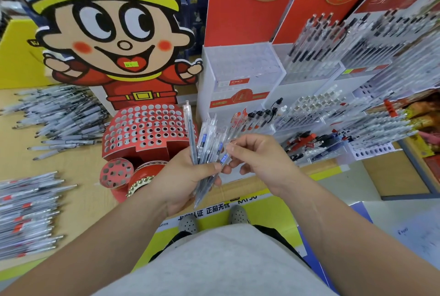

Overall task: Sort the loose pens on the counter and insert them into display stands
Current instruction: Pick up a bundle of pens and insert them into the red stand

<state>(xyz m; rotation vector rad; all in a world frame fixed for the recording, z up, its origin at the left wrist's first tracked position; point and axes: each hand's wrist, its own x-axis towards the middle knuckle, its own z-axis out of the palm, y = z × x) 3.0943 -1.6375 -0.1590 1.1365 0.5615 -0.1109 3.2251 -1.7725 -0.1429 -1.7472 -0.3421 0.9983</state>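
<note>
My left hand (181, 181) grips a bundle of clear pens (204, 145) with blue and dark refills, fanned upward above the counter's front edge. My right hand (257, 160) pinches one pen of that bundle near its blue clip. Behind the hands stands a red cartoon display stand (142, 129) with many round holes, all without pens. A clear acrylic stand (240, 67) to its right holds no pens in its top tier. Loose pens lie in a pile at the far left (62, 115) and another at the near left (28, 214).
Tiered clear stands filled with pens (352, 57) line the right side under red header cards (252, 0). A row of red and black pens (257, 117) stands just beyond my hands. A small red holed cylinder (116, 173) lies by the cartoon stand. The wooden counter (78, 160) ends near my feet.
</note>
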